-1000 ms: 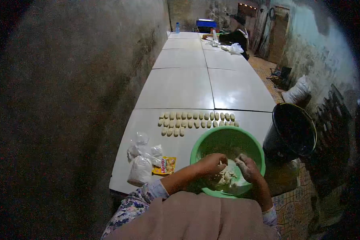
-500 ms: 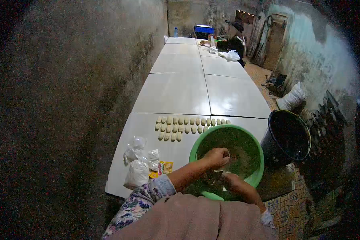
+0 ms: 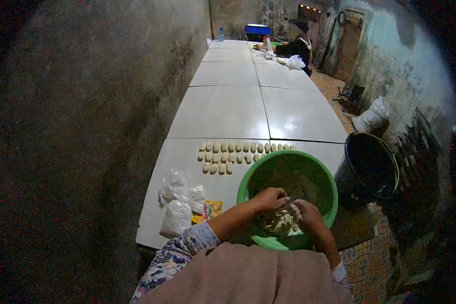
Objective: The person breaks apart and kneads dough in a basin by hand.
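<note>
A green basin stands at the near edge of the table. Crumbly pale dough lies in loose lumps at its near side. Over the basin, my left hand has its fingers curled together; anything within them is hidden. My right hand is bent close beside it, above the dough, with fingers pinched and pale dough at their tips. Beyond the basin, small oval dough pieces lie in rows on the white table.
Plastic bags of white powder and a yellow packet lie to the left. A black bucket stands at the right, with a white sack behind it. Another person is at the far table end.
My right hand has risen from low in the basin toward my left hand, uncovering the lumpy dough. The camera view has shifted slightly.
</note>
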Demonstrator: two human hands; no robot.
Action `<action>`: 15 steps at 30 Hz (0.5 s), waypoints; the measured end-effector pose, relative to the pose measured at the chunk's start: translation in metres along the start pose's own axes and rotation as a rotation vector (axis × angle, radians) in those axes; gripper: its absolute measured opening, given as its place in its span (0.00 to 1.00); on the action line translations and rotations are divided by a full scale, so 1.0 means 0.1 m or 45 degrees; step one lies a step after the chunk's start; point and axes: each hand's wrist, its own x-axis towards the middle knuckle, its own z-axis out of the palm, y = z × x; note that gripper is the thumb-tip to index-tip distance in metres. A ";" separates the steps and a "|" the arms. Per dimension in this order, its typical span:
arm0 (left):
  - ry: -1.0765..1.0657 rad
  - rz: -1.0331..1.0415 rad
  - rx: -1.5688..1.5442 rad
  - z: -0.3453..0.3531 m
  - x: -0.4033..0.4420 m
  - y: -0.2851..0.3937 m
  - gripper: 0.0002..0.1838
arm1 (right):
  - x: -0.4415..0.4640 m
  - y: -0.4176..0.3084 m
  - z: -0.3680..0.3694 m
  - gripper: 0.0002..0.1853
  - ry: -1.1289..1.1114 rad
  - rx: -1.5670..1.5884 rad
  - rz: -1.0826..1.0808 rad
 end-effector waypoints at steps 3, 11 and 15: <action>0.032 -0.002 -0.059 0.01 0.00 0.01 0.16 | -0.08 -0.10 -0.09 0.11 0.001 0.236 -0.100; -0.068 -0.047 -0.121 -0.04 0.00 0.09 0.16 | 0.03 0.15 0.00 0.10 0.148 0.195 0.218; -0.094 -0.090 -0.199 -0.01 0.04 0.03 0.16 | 0.08 0.33 -0.01 0.18 -0.009 0.885 -0.006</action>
